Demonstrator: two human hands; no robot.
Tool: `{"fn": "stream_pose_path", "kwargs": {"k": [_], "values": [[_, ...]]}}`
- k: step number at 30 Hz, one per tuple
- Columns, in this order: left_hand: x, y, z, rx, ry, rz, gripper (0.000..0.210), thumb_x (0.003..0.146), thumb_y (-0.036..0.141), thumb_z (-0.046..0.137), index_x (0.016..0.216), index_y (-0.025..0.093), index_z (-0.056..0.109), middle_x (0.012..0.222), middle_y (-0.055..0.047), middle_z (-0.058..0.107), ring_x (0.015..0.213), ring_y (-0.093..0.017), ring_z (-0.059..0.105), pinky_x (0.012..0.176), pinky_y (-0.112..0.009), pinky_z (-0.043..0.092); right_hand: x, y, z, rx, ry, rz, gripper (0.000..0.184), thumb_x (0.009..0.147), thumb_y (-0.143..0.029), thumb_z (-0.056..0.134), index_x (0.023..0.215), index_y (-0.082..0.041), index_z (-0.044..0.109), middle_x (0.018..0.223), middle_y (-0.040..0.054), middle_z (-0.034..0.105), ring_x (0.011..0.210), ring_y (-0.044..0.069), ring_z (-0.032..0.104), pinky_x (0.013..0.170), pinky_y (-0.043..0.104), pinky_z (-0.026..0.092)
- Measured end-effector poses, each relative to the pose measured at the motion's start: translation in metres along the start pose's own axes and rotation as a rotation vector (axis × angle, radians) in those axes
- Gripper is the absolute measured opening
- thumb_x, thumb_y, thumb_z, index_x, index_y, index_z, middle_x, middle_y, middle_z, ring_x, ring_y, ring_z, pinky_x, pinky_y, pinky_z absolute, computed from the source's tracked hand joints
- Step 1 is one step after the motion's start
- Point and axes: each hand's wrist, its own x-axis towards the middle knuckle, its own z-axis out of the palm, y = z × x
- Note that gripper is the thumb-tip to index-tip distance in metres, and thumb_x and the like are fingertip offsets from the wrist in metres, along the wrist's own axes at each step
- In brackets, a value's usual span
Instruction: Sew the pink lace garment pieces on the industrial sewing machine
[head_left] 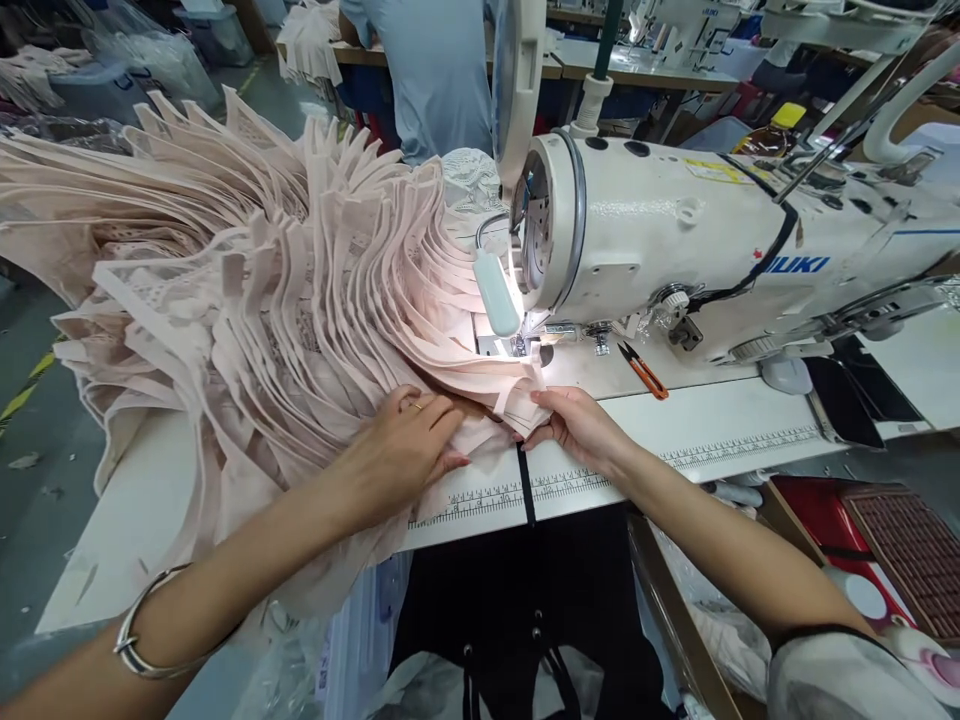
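Note:
A large pile of pale pink garment pieces (300, 300), some with lace, drapes over the table to the left of the sewing machine (637, 220). The near pieces curve toward the lit needle area (517, 345). My right hand (577, 425) pinches the corner of a pink garment piece (517, 395) just in front of the needle, thumb on top. To its left, my left hand (405, 445) has bent fingers gripping the edge of the pink fabric, its thumb toward the machine. Part of the cloth under the left palm is hidden.
Orange-handled thread snips (643, 370) lie on the machine bed. A printed ruler strip (480, 503) runs along the table's front edge. A dark phone-like object (844, 400) rests at the right. Beyond the machine, a person in a blue shirt (442, 80) works at another table.

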Motion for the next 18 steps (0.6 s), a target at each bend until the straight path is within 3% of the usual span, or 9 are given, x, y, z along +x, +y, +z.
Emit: {"fn": "stream_pose_path", "kwargs": {"k": [3,5,6,8,10,12,15,18], "values": [[0.002,0.000,-0.015,-0.141,-0.240,-0.010,0.041,0.103,0.031,0.044,0.068,0.021,0.062,0.062,0.000,0.061,0.054,-0.017,0.055,0.068,-0.034,0.046,0.002,-0.005,0.000,-0.023,0.026,0.049,0.019,0.093,-0.027,0.061,0.081,-0.012,0.065,0.070,0.0121,0.073,0.058,0.019,0.071,0.051,0.027,0.060],[0.008,0.001,-0.018,-0.179,-0.312,-0.037,0.037,0.101,0.026,0.047,0.066,0.022,0.059,0.056,0.003,0.057,0.047,-0.015,0.051,0.058,-0.030,0.040,0.005,-0.006,-0.001,-0.074,0.002,0.059,0.018,0.094,-0.028,0.060,0.083,-0.014,0.061,0.067,0.0094,0.073,0.049,0.017,0.067,0.044,0.025,0.056],[0.014,0.001,-0.016,-0.174,-0.289,-0.041,0.029,0.099,0.022,0.049,0.074,0.022,0.062,0.063,0.003,0.062,0.052,-0.016,0.056,0.058,-0.029,0.041,0.007,-0.006,-0.002,-0.098,-0.022,0.051,0.017,0.094,-0.029,0.061,0.084,-0.016,0.059,0.065,0.0077,0.072,0.045,0.016,0.065,0.041,0.024,0.053],[0.027,0.001,-0.004,-0.098,-0.130,0.001,0.016,0.097,0.017,0.051,0.103,0.021,0.066,0.097,-0.004,0.073,0.085,-0.020,0.069,0.072,-0.030,0.048,0.009,-0.005,-0.002,-0.137,-0.079,0.027,0.018,0.092,-0.033,0.065,0.087,-0.018,0.056,0.064,0.0046,0.071,0.042,0.014,0.062,0.038,0.022,0.049],[0.041,0.000,0.011,0.048,-0.006,0.127,0.034,0.097,0.011,0.048,0.129,0.015,0.058,0.130,-0.014,0.066,0.120,-0.027,0.062,0.094,-0.037,0.047,0.010,-0.003,-0.003,-0.183,-0.123,0.012,0.022,0.090,-0.038,0.066,0.090,-0.019,0.054,0.064,0.0028,0.071,0.042,0.014,0.061,0.037,0.022,0.047],[0.053,-0.003,0.021,0.181,-0.021,0.207,0.037,0.096,0.007,0.043,0.131,0.009,0.056,0.130,-0.019,0.065,0.119,-0.029,0.062,0.094,-0.039,0.047,0.010,-0.003,-0.005,-0.296,-0.158,-0.005,0.024,0.093,-0.043,0.058,0.094,-0.019,0.054,0.067,0.0026,0.071,0.041,0.014,0.058,0.038,0.024,0.045],[0.067,-0.007,0.020,0.291,-0.157,0.176,0.029,0.092,0.002,0.040,0.107,0.008,0.065,0.094,-0.015,0.071,0.082,-0.025,0.068,0.067,-0.033,0.047,0.007,-0.006,-0.011,-0.693,-0.063,-0.219,0.023,0.099,-0.040,0.047,0.102,-0.020,0.059,0.069,0.0001,0.070,0.046,0.013,0.056,0.049,0.026,0.045],[0.080,-0.013,0.012,0.246,-0.182,0.084,0.022,0.090,0.004,0.046,0.089,0.014,0.065,0.078,-0.008,0.065,0.070,-0.022,0.063,0.057,-0.031,0.040,0.005,-0.009,-0.018,-1.216,0.115,-0.540,0.017,0.096,-0.026,0.052,0.105,-0.022,0.066,0.086,0.0037,0.067,0.073,0.017,0.059,0.065,0.029,0.046]]}}
